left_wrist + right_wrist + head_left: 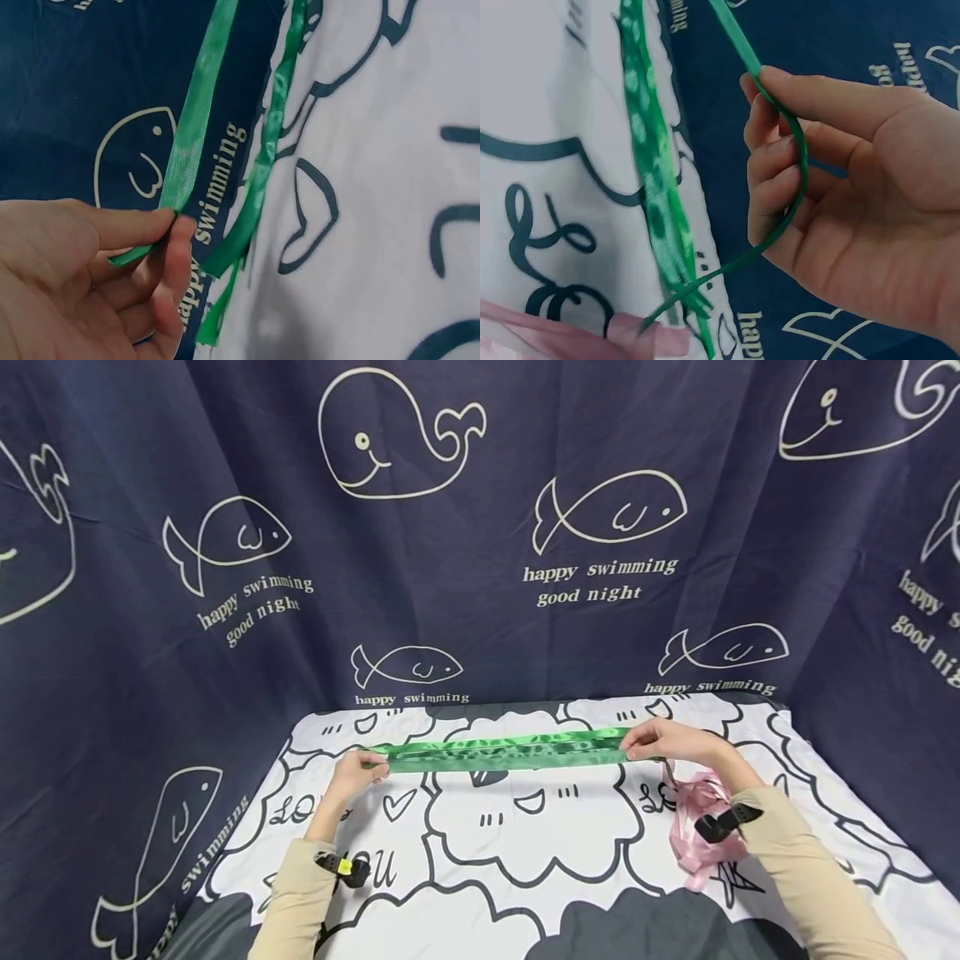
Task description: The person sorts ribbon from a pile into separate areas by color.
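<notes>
A length of green satin ribbon (506, 759) is stretched roughly level between my two hands. Its left end is pinched between thumb and fingertips of my left hand (358, 777), and a short tip pokes out past them in the left wrist view. My right hand (671, 742) pinches the other side between thumb and forefinger. From that grip a loose tail (804, 161) curves down past the palm. More green ribbon strips (656, 187) lie side by side on the printed cloth beyond the held one, their ends (225, 255) visible near my left hand.
A loose heap of pink ribbon (697, 835) lies on the white and dark patterned cloth (487, 843), below my right forearm. A navy curtain with fish and whale drawings (480, 568) hangs behind and at both sides. Black camera straps (727, 821) sit on both wrists.
</notes>
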{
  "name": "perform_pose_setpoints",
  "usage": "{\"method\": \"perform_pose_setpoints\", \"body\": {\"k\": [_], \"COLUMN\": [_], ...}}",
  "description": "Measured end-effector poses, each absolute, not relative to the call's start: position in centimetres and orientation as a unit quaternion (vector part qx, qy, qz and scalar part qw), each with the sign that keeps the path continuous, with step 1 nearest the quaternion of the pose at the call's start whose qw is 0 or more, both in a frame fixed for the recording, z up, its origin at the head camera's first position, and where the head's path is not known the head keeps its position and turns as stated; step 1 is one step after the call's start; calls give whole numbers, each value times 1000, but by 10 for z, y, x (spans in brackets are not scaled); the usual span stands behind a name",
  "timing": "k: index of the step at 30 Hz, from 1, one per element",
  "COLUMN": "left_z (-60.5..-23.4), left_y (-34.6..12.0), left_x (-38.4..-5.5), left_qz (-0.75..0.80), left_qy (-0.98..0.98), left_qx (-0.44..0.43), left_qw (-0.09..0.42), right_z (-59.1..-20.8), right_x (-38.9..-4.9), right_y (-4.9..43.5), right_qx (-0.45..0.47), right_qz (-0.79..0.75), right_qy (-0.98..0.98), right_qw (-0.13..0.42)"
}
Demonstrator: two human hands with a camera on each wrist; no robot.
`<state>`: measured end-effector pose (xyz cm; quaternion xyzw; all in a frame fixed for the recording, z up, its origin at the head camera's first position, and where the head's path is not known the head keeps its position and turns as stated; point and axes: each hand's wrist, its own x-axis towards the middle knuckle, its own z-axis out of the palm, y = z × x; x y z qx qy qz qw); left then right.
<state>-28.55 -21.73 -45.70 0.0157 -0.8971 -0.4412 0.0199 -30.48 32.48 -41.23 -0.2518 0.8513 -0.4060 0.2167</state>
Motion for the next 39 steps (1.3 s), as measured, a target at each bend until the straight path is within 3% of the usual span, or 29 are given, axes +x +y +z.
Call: {"method": "perform_pose_setpoints", "body": {"k": [11, 18, 24, 39], "left_z": [-471, -476, -480, -484], "left_y": [-225, -230, -231, -219], "left_x": [-290, -292, -292, -298], "left_qz": [-360, -354, -355, -349], "left_qy": [-924, -925, -924, -927], "left_qx": [112, 120, 131, 137], "left_qw": [65, 67, 55, 24], "right_z": [-435, -444, -453, -468], "right_x": [-319, -321, -320, -331], "right_y": [332, 331, 334, 360], "right_qx": [-237, -117, -51, -10], "right_qz": [-364, -379, -392, -421], "right_qy": [864, 881, 886, 887], "right_qw": [254, 259, 244, 191]}}
